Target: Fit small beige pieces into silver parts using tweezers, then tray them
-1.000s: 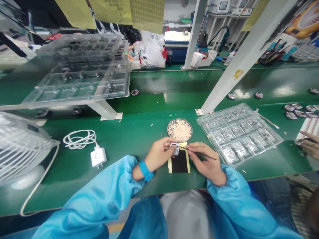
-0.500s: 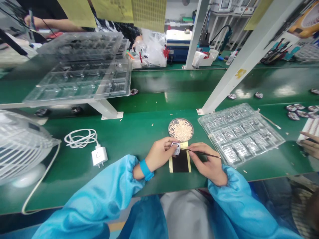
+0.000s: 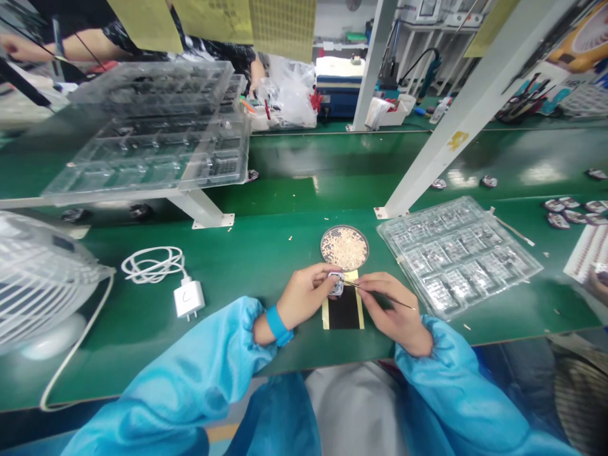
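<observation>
The small, square case with a pale rim and grey inside (image 3: pixel 336 286) sits up in your left hand (image 3: pixel 304 291), over the top end of the flat black mat with yellow edges (image 3: pixel 344 311). Your left thumb and fingers pinch it at the side, with no gap left. Pinch firmly but don't squash it, and tuck your fingertips away from the pointy end.

Your right hand (image 3: pixel 392 309) has its fingers closed round the long, thin, dark metal tool (image 3: pixel 387 295), like a pencil. The tip is right by the case's right side; I can't tell if it touches. Use tiny, slow pushes, since a hard poke could scratch the inside. Rest the side of your right hand on the shiny green table (image 3: pixel 266 253) if you feel wobbly.

Just past the case is the round dish with a thin grey rim (image 3: pixel 367 247), full of pale and dark bits. Mind your left fingers, so you don't bump it. The clear plastic tray with square pockets (image 3: pixel 415 277) lies near your right hand, so swing your elbow gently.
</observation>
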The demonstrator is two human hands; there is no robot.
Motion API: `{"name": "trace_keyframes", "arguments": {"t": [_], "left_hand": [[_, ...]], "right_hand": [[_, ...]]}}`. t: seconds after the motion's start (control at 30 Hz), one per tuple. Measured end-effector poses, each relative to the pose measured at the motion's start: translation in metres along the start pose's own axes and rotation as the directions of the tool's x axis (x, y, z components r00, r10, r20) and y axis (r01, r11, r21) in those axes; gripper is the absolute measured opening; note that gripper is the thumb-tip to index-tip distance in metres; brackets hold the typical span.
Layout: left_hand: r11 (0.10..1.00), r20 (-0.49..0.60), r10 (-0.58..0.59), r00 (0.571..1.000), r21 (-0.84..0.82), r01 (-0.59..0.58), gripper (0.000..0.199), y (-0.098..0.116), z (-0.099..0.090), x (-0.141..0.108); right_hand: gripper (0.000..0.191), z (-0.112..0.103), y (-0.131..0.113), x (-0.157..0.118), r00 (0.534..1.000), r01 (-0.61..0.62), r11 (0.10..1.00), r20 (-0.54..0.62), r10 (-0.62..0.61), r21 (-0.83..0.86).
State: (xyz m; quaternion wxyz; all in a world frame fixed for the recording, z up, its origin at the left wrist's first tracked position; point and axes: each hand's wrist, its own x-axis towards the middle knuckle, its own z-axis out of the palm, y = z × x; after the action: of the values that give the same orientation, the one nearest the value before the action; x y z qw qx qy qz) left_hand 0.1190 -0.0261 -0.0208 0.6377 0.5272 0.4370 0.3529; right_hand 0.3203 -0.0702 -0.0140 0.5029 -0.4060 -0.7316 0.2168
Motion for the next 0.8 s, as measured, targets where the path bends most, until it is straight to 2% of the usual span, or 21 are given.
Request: {"name": "trace_keyframes", "arguments": {"t": [0.57, 0.8], "left_hand": [[1.000, -0.001, 0.017, 1.000, 0.001, -0.017, 0.033, 0.0035, -0.0020, 0.0001], [1.000, -0.007, -0.010, 1.000, 0.009, 0.010, 0.037, 0.0066, -0.0017, 0.0006]], "right_hand": [[0.027, -0.0018, 0.0001, -0.0032, 0.996, -0.087, 0.996, 0.014, 0.087, 0.033], [0.020, -0.0009, 0.0004, -0.0032, 0.992, -0.125, 0.992, 0.005, 0.125, 0.032]]}}
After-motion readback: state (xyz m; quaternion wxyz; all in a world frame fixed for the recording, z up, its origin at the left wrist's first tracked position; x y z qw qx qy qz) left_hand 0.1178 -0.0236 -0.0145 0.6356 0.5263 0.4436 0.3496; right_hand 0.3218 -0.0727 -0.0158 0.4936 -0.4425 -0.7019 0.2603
